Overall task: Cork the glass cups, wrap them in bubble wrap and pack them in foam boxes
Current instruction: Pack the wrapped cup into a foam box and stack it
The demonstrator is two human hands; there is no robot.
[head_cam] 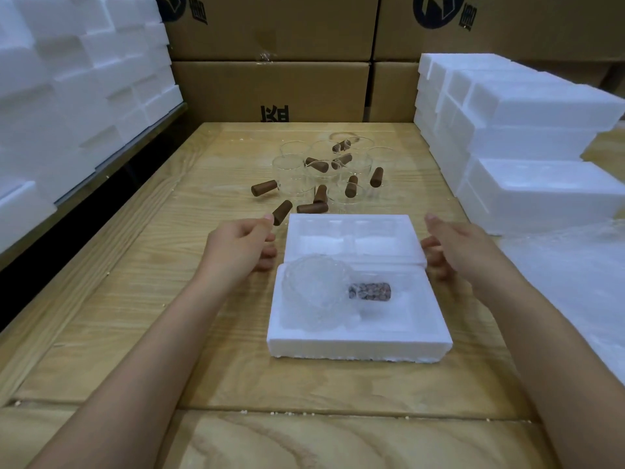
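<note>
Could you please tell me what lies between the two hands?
In the head view, the foam lid lies between the left hand and right hand.

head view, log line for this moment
foam box: open | wrapped cup: inside | left hand: left of lid | right hand: right of lid

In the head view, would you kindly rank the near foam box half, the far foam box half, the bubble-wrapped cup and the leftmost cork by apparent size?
1. near foam box half
2. far foam box half; it looks smaller, but distance may account for that
3. bubble-wrapped cup
4. leftmost cork
</note>
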